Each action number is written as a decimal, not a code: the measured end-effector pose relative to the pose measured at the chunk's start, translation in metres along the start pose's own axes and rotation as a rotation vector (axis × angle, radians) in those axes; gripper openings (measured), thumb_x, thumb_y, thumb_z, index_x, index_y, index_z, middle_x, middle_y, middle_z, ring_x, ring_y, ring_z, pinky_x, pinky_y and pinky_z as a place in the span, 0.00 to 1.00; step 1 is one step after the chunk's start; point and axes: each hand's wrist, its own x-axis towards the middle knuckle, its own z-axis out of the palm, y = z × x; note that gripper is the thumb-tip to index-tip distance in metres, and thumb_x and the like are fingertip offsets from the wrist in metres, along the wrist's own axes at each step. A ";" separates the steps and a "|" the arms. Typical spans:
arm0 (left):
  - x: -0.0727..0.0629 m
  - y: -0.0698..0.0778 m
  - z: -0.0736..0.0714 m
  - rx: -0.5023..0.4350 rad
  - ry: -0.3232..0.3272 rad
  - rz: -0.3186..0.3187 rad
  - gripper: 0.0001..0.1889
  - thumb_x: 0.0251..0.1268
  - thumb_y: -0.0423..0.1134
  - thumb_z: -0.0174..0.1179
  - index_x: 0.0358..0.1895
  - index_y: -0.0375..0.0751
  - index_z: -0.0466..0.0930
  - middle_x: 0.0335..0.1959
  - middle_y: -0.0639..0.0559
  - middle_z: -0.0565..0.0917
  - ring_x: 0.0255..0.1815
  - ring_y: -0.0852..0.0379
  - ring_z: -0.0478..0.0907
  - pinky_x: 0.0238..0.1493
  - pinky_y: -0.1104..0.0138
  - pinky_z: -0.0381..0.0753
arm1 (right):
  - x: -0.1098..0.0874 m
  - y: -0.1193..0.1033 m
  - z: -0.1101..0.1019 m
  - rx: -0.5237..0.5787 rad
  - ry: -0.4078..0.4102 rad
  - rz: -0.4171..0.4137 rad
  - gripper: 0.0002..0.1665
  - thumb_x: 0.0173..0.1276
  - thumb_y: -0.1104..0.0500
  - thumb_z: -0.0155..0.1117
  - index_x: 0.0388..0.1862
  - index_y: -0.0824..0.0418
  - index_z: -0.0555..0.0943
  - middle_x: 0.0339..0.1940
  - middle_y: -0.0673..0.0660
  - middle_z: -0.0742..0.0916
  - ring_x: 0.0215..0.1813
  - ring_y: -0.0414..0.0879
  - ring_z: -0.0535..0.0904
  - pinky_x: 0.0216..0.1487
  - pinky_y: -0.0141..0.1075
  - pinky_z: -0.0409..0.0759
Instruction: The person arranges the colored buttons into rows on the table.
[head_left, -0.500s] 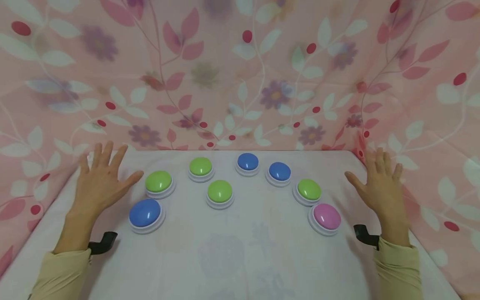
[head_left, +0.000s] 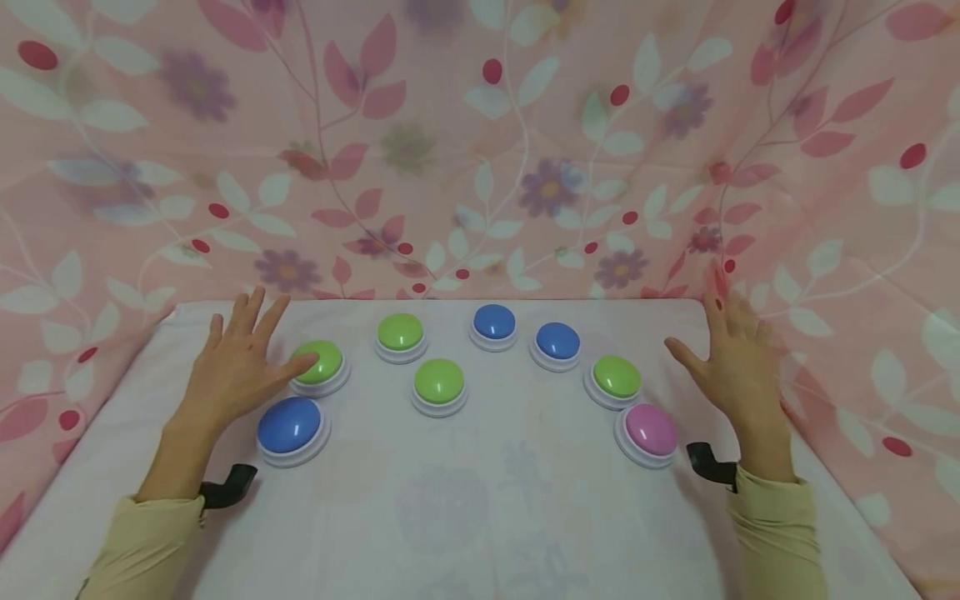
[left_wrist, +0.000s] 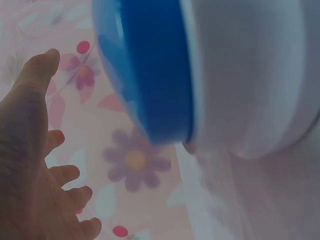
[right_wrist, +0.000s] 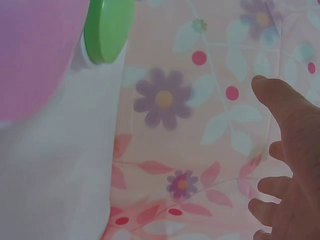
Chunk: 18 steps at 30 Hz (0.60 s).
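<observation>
My left hand [head_left: 234,371] is spread above the table at the left, palm down and holding nothing. Its thumb overlaps the left green push button [head_left: 327,360] in the head view. Just below that hand sits a blue push button [head_left: 288,425], large and close in the left wrist view [left_wrist: 157,75]. My right hand [head_left: 738,375] hovers with fingers extended at the right, also without anything in it. Nearest to it are a pink push button [head_left: 651,429] and a green push button [head_left: 617,377], both partly seen in the right wrist view.
Between the hands, two green buttons [head_left: 401,332] [head_left: 438,381] and two blue buttons [head_left: 494,322] [head_left: 558,341] stand on the white-covered table [head_left: 480,500]. Floral cloth [head_left: 450,150] hangs behind and along both sides. A black wrist mount [head_left: 231,487] juts from the left sleeve.
Both hands have shifted inward: the left one rightward, its thumb now over the green button, and the right one leftward toward the pink button. The buttons stay in place.
</observation>
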 end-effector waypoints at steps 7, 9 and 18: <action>0.002 0.011 0.002 -0.025 0.005 0.034 0.58 0.53 0.65 0.67 0.81 0.46 0.43 0.79 0.31 0.44 0.80 0.33 0.36 0.75 0.39 0.32 | 0.003 -0.019 0.003 0.011 0.015 -0.061 0.52 0.62 0.47 0.71 0.76 0.67 0.58 0.74 0.76 0.61 0.74 0.75 0.54 0.74 0.67 0.41; 0.002 0.014 0.002 -0.030 0.013 0.055 0.58 0.52 0.63 0.69 0.80 0.45 0.44 0.79 0.32 0.46 0.80 0.33 0.38 0.75 0.38 0.34 | 0.004 -0.025 0.005 0.010 0.007 -0.068 0.52 0.62 0.46 0.71 0.76 0.67 0.58 0.75 0.75 0.60 0.74 0.75 0.54 0.75 0.66 0.39; 0.005 0.028 0.010 -0.041 -0.017 0.084 0.61 0.48 0.61 0.73 0.81 0.49 0.43 0.80 0.34 0.45 0.80 0.34 0.38 0.74 0.36 0.38 | 0.004 -0.049 0.018 0.095 -0.104 -0.083 0.55 0.64 0.45 0.70 0.81 0.59 0.51 0.78 0.71 0.55 0.78 0.70 0.49 0.76 0.63 0.36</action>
